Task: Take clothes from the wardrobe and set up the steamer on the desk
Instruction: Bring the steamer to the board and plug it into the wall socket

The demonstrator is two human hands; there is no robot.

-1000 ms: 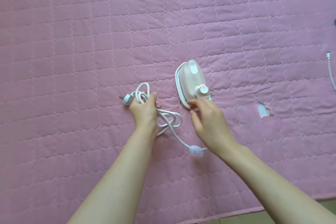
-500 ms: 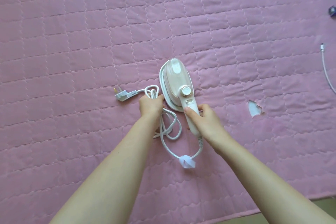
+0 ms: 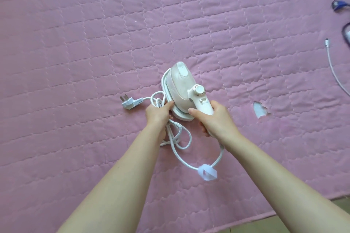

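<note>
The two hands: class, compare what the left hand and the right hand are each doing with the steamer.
The left hand is closed around a bundle of the white cord; the right hand is wrapped around the steamer by its handle. The left hand sits nearer the plug, the right nearer the torn patch in the pink quilt. Both are closed grips.

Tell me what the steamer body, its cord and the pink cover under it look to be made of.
Steamer: smooth, glossy white-and-pink shell, apparently hard plastic, with soft highlights.
Cord: white, with a fine woven texture, probably braided fabric sheathing.
Pink cover: matte quilted fabric with stitched squares and puckers; a tear shows white beneath.
</note>
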